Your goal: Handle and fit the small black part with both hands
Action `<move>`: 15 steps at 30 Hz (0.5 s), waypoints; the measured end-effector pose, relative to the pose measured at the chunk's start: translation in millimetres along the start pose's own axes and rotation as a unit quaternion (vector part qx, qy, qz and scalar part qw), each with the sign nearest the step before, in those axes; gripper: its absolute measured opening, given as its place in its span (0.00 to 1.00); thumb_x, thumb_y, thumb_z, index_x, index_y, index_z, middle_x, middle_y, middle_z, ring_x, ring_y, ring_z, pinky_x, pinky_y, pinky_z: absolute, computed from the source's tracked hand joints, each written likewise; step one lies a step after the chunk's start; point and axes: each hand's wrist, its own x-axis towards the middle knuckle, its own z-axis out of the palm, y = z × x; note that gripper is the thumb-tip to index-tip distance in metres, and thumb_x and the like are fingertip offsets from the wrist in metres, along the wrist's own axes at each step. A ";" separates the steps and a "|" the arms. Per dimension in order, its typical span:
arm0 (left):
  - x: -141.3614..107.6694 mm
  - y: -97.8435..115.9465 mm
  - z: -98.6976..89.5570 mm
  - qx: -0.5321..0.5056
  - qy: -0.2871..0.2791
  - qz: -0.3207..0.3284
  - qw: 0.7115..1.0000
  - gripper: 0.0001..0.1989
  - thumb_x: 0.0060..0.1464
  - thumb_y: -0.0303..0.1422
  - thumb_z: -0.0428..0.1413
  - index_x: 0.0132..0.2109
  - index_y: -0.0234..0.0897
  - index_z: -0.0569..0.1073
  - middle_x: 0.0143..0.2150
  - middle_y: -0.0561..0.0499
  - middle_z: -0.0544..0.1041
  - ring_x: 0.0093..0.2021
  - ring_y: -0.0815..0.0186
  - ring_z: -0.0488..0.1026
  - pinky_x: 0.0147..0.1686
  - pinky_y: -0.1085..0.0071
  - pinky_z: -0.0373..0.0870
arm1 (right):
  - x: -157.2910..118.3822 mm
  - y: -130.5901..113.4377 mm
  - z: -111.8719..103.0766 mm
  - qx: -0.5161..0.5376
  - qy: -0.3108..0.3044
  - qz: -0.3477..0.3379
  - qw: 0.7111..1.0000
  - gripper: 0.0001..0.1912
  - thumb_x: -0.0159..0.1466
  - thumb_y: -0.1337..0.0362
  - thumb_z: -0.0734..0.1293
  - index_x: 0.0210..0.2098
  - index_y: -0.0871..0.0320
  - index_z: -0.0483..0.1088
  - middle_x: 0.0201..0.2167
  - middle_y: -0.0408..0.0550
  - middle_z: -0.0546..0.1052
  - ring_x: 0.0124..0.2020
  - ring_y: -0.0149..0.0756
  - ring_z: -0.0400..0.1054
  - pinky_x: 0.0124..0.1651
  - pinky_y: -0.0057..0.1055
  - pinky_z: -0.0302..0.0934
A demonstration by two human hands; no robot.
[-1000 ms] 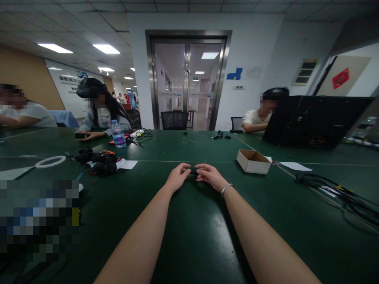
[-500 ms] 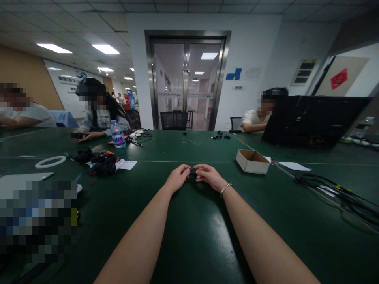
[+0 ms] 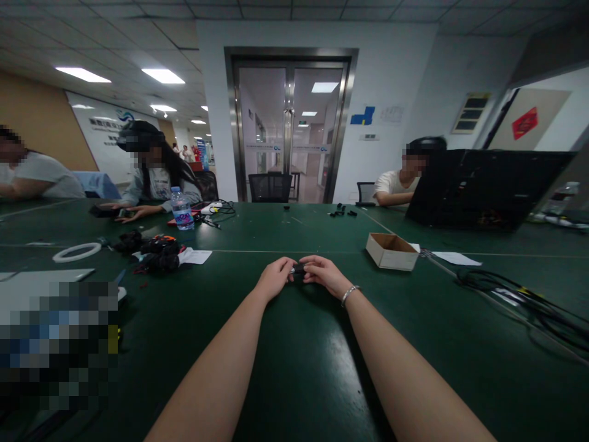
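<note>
Both hands meet over the middle of the green table (image 3: 294, 344), with a small black object (image 3: 299, 269) between them. My left hand (image 3: 277, 275) pinches its left end, where a bit of silvery metal shows. From the other side, my right hand (image 3: 323, 274) grips the right end, thumb and fingers closed on it; a bracelet circles that wrist. The object is too small and too covered by fingers for its kind to be told. Several similar small black pieces (image 3: 340, 210) lie scattered farther back.
An open cardboard box (image 3: 392, 253) stands to the right, with coiled black cables (image 3: 519, 301) beyond it. To the left are a tape roll (image 3: 76, 252), a dark tangled bundle (image 3: 156, 252) and a water bottle (image 3: 182, 210). Other people sit around the table.
Both hands stay in nearly the same place. More of a silvery part now shows at the object's left end. A person at the far left has shifted a dark item.
</note>
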 end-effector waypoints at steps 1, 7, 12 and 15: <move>0.2 -0.4 0.2 0.003 0.004 0.002 1.000 0.17 0.58 0.44 0.47 0.46 0.40 0.72 0.30 0.53 0.73 0.29 0.68 0.69 0.32 0.73 0.66 | 0.0 -0.1 0.0 0.002 0.001 0.000 1.000 0.10 0.57 0.76 0.67 0.39 0.62 0.72 0.27 0.44 0.73 0.23 0.27 0.69 0.31 0.25 0.72; 1.7 -1.7 1.1 0.004 -0.003 -0.002 1.000 0.16 0.58 0.42 0.48 0.47 0.39 0.71 0.29 0.53 0.73 0.29 0.68 0.69 0.32 0.73 0.66 | 0.1 -0.7 0.5 0.004 0.002 0.001 1.000 0.10 0.57 0.77 0.67 0.39 0.62 0.71 0.27 0.43 0.73 0.23 0.26 0.69 0.30 0.25 0.72; 1.4 -1.3 1.4 0.003 0.011 0.001 1.000 0.16 0.56 0.41 0.51 0.48 0.39 0.71 0.34 0.51 0.74 0.32 0.68 0.70 0.34 0.72 0.67 | -0.3 -1.0 0.5 0.004 0.008 0.001 1.000 0.10 0.58 0.77 0.65 0.39 0.62 0.71 0.26 0.43 0.73 0.23 0.27 0.70 0.30 0.25 0.72; 0.2 0.2 0.7 0.010 0.008 -0.001 1.000 0.15 0.57 0.40 0.50 0.47 0.38 0.71 0.34 0.51 0.74 0.32 0.68 0.70 0.34 0.72 0.67 | -1.0 -1.6 1.2 0.001 0.007 0.003 1.000 0.10 0.58 0.77 0.65 0.39 0.62 0.71 0.27 0.44 0.73 0.23 0.27 0.70 0.30 0.25 0.72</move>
